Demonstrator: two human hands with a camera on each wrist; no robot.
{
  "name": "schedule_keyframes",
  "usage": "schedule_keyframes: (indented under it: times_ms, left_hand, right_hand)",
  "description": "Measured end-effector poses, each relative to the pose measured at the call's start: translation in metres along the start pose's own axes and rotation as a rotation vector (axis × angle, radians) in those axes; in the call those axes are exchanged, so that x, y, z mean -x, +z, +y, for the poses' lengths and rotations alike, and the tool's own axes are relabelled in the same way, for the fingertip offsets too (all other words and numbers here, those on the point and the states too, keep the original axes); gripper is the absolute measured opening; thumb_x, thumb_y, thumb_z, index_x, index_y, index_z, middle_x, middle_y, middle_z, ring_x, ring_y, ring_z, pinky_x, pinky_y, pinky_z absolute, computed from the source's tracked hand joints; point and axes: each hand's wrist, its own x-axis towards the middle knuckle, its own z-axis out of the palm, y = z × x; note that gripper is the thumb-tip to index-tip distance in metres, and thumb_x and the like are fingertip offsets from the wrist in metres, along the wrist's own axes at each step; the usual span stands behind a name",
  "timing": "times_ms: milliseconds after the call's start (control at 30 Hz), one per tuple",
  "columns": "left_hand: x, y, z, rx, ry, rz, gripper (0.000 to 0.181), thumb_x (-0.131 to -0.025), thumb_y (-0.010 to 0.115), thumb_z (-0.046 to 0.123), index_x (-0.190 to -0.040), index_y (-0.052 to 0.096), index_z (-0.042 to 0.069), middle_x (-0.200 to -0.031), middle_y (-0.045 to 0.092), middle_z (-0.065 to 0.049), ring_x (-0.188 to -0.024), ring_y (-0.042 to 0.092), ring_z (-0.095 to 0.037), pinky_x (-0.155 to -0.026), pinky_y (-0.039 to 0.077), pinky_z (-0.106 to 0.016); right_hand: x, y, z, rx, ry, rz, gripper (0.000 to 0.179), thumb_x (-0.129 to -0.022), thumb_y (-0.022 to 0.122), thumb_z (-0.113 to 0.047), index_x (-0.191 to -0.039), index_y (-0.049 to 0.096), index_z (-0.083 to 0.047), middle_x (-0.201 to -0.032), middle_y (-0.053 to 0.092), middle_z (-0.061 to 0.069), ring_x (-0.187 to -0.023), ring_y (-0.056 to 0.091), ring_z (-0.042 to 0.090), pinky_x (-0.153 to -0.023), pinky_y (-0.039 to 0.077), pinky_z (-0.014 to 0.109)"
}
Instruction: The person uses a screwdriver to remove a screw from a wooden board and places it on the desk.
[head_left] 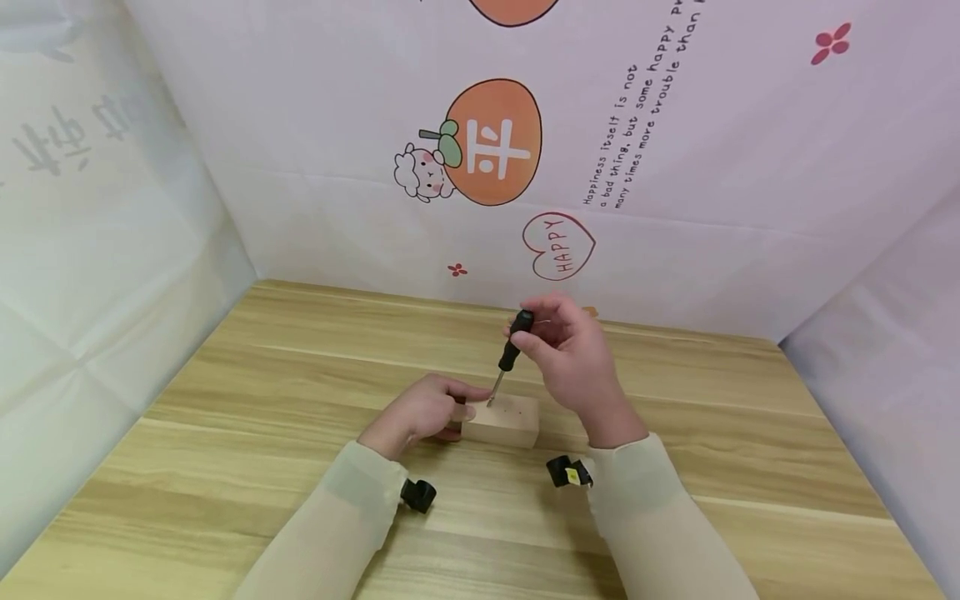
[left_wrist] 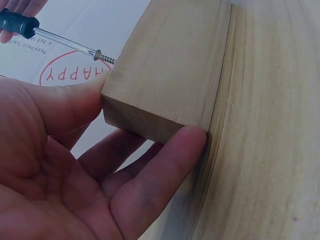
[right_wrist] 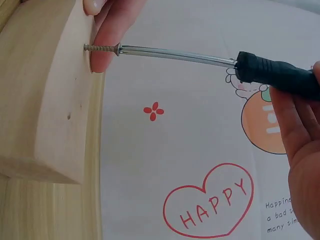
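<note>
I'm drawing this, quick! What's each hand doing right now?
Left hand: holding the wooden block near one end.
Right hand: holding the screwdriver, its tip at the screw.

Tabletop (head_left: 225, 433), wood-grained. Wooden block (head_left: 498, 427), pale, one: it is lying between the tabletop's left and right edges, its upper face showing small dark marks (head_left: 520, 412). Left hand (head_left: 427, 408): it is gripping the block's end toward the tabletop's left edge. Screwdriver (head_left: 510, 354), black-handled, one: it is slanting, its shaft (head_left: 497, 383) pointing down at the block. Right hand (head_left: 577, 358): it is holding the screwdriver's handle (head_left: 519, 332). Wrist devices (head_left: 419, 497), black, two: they are sitting beside pale sleeves (head_left: 322, 529). Printed cloth (head_left: 322, 167): it is rising behind the far edge, showing an orange fruit (head_left: 498, 98), a red heart (head_left: 558, 244) and lettering (head_left: 637, 125).
</note>
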Motion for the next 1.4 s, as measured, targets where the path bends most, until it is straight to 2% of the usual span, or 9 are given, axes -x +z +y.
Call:
schedule_keyframes:
  times_ms: [300,467,667,767,833,967,1100,1233,1400]
  left_hand:
    - [0.001,0.000,0.001,0.003,-0.005,0.000,0.031,-0.097,0.063,0.006,-0.122,0.075,0.021,-0.126,0.061,-0.003,-0.097,0.056,-0.022,-0.072,0.056,-0.037]
    - [-0.001,0.000,-0.001,0.001,0.004,-0.001,0.032,-0.097,0.063,0.007,-0.122,0.075,0.022,-0.127,0.062,-0.001,-0.095,0.055,-0.022,-0.072,0.056,-0.037]
    - [-0.002,0.000,-0.002,-0.003,0.000,0.008,0.032,-0.096,0.065,0.007,-0.120,0.075,0.024,-0.128,0.062,-0.001,-0.099,0.057,-0.022,-0.072,0.057,-0.037]
    - [-0.001,0.000,-0.001,-0.002,-0.002,0.010,0.032,-0.095,0.065,0.006,-0.121,0.075,0.023,-0.128,0.061,-0.003,-0.100,0.058,-0.022,-0.072,0.057,-0.037]
    - [-0.001,0.000,0.000,0.000,-0.003,0.010,0.032,-0.096,0.064,0.006,-0.121,0.075,0.023,-0.129,0.061,-0.003,-0.101,0.058,-0.022,-0.073,0.057,-0.038]
    - [-0.001,0.000,0.000,0.003,-0.009,0.008,0.032,-0.097,0.063,0.007,-0.121,0.075,0.024,-0.132,0.060,-0.002,-0.104,0.058,-0.022,-0.073,0.057,-0.037]
    - [-0.002,0.000,-0.001,0.005,-0.007,0.009,0.032,-0.097,0.063,0.007,-0.121,0.075,0.024,-0.132,0.061,-0.001,-0.101,0.057,-0.022,-0.073,0.057,-0.037]
    - [-0.002,0.000,-0.001,0.011,0.002,0.005,0.031,-0.096,0.064,0.007,-0.121,0.075,0.022,-0.131,0.061,-0.001,-0.099,0.056,-0.022,-0.072,0.057,-0.037]
    - [-0.002,-0.001,-0.003,0.016,-0.004,0.009,0.031,-0.095,0.066,0.007,-0.121,0.075,0.022,-0.131,0.061,-0.001,-0.100,0.057,-0.021,-0.072,0.057,-0.037]
  right_hand:
    - [0.005,0.024,-0.011,0.348,-0.108,0.186,0.030,-0.085,0.080,-0.008,-0.110,0.065,0.000,-0.100,0.061,0.007,-0.089,0.068,0.020,-0.069,0.058,0.028]
    - [0.004,0.026,-0.013,0.263,-0.061,0.228,0.023,-0.085,0.080,-0.006,-0.104,0.069,-0.002,-0.092,0.063,0.005,-0.077,0.063,0.015,-0.065,0.055,0.027]
    - [-0.002,0.016,-0.010,-0.035,0.076,0.120,0.022,-0.086,0.077,0.001,-0.107,0.071,-0.002,-0.097,0.069,0.012,-0.088,0.070,0.023,-0.077,0.057,0.034]
    - [-0.003,0.011,-0.005,-0.148,0.086,0.077,0.024,-0.087,0.073,0.007,-0.110,0.070,0.003,-0.102,0.070,0.019,-0.094,0.069,0.029,-0.084,0.056,0.038]
    - [-0.002,0.010,-0.003,-0.094,0.068,0.078,0.026,-0.088,0.073,0.004,-0.114,0.071,0.001,-0.107,0.069,0.017,-0.099,0.067,0.027,-0.085,0.055,0.037]
    - [0.002,0.014,-0.011,0.195,0.029,0.096,0.031,-0.090,0.077,-0.012,-0.119,0.069,-0.008,-0.116,0.062,0.006,-0.107,0.063,0.019,-0.079,0.056,0.031]
    - [0.003,0.021,-0.020,0.352,-0.003,0.129,0.031,-0.087,0.081,-0.016,-0.113,0.067,-0.007,-0.107,0.055,0.004,-0.097,0.060,0.016,-0.073,0.057,0.031]
    - [0.002,0.023,-0.022,0.330,-0.011,0.158,0.026,-0.084,0.081,-0.008,-0.108,0.071,-0.007,-0.098,0.061,0.003,-0.083,0.062,0.015,-0.069,0.056,0.031]
    - [0.000,0.018,-0.015,0.134,0.029,0.117,0.028,-0.084,0.080,-0.003,-0.111,0.075,-0.009,-0.097,0.067,0.007,-0.081,0.067,0.017,-0.071,0.057,0.031]
